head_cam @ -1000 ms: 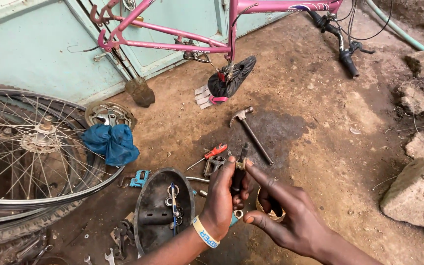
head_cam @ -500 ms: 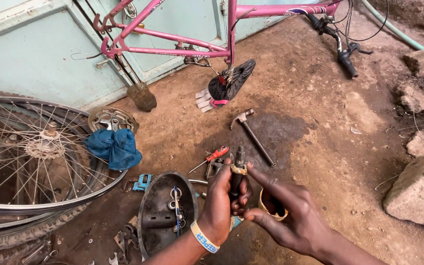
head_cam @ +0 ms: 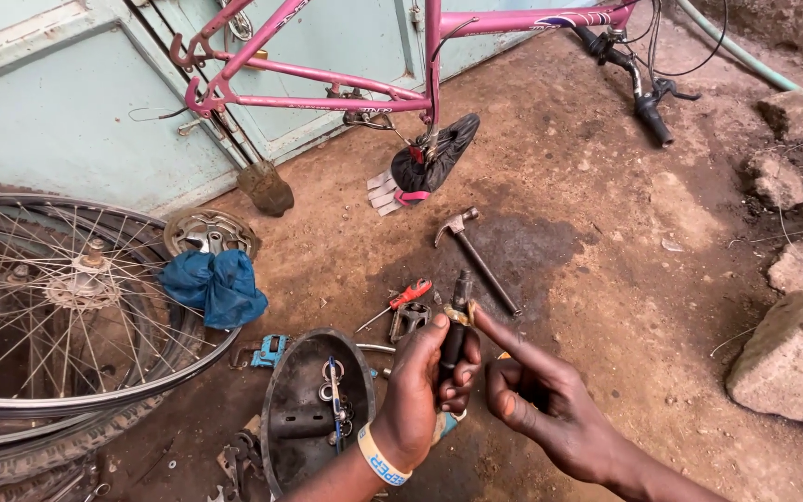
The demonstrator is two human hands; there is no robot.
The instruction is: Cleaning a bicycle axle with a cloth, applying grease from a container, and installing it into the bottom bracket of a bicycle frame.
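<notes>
My left hand [head_cam: 425,386], with a blue and white wristband, grips a dark, slim metal tool [head_cam: 458,296] upright above the dirt floor. A small brass-coloured piece [head_cam: 458,316] sits on the tool. My right hand [head_cam: 550,409] is just to the right, its forefinger stretched out and touching that piece. Its other fingers are curled, and I cannot see what they hold. Below my left hand lies an upturned black saddle [head_cam: 295,423] with metal rails.
On the dirt lie a hammer [head_cam: 476,256], a red-handled screwdriver [head_cam: 403,297], a small blue tool [head_cam: 271,351] and a blue cloth [head_cam: 216,286]. A spoked wheel [head_cam: 58,316] lies at left, an upside-down pink bicycle frame [head_cam: 327,84] stands behind, and stones [head_cam: 796,358] sit at right.
My right hand has curled its fingers and stretched its forefinger to the top of the tool. The brown ring it held is out of sight. My view has shifted slightly.
</notes>
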